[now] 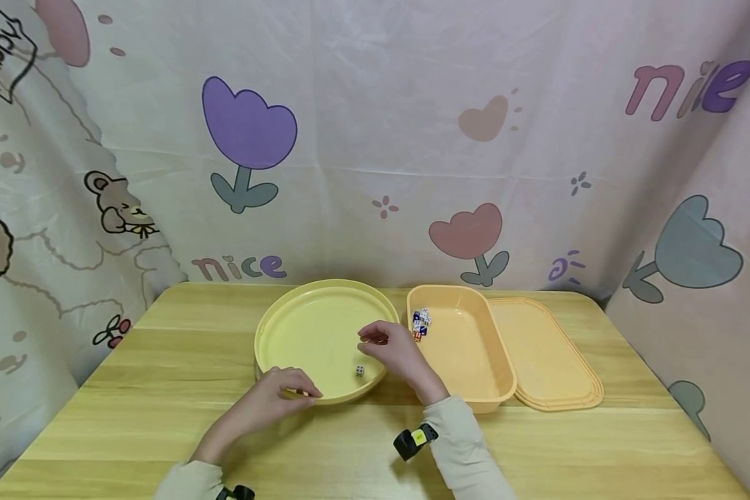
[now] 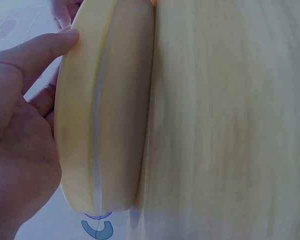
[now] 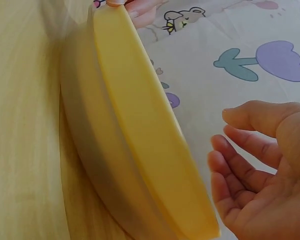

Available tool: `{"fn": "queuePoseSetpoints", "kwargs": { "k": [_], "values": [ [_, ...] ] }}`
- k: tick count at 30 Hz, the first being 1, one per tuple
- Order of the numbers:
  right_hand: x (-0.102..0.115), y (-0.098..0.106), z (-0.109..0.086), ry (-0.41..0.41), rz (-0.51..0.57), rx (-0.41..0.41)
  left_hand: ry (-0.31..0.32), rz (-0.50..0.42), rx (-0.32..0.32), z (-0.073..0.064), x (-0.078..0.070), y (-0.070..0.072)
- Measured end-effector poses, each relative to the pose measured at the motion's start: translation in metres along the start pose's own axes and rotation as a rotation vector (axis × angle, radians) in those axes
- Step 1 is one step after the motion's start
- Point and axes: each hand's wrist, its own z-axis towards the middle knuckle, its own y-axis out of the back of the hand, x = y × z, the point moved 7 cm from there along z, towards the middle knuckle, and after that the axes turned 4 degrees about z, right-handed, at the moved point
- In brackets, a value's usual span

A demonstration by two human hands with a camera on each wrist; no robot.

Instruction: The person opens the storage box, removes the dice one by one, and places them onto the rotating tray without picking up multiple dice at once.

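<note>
A round yellow tray (image 1: 325, 312) with a raised rim sits on the table; the side views show a second round layer under it, split by a pale seam. My left hand (image 1: 275, 399) holds the tray's near-left rim, thumb (image 2: 65, 42) on the outer edge and fingers reaching over to the inside. One small pale die (image 1: 360, 371) with dark pips lies on the tray near its front right. Over the tray's right side hovers my right hand (image 1: 396, 351), fingers loosely curved and apart from the thumb, holding nothing.
Right of the tray stands an orange rectangular box (image 1: 469, 340), with several white, blue and red dice (image 1: 421, 321) along its left side. A matching flat lid (image 1: 544, 347) lies beside it on the wooden table (image 1: 131, 417). A printed curtain (image 1: 362, 139) hangs behind.
</note>
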Motion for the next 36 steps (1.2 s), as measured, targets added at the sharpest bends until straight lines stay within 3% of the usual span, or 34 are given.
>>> {"fn": "queuePoseSetpoints", "kwargs": {
  "k": [10,17,22,29,36],
  "values": [
    [0.011,0.01,-0.001,0.015,-0.001,0.006,-0.007,-0.031,0.004,0.001,-0.001,0.001],
    [0.025,0.041,0.01,0.021,-0.03,-0.049,0.007,-0.03,0.007,0.002,0.0,-0.001],
    [0.031,0.07,0.024,-0.018,-0.059,-0.096,0.03,-0.022,0.011,0.002,0.001,0.0],
    [0.015,0.091,0.037,-0.051,-0.048,-0.091,0.049,-0.021,0.016,-0.001,0.003,0.0],
    [-0.009,0.101,0.037,-0.09,0.002,-0.108,0.025,-0.028,0.009,-0.002,0.003,-0.001]
  ]
}}
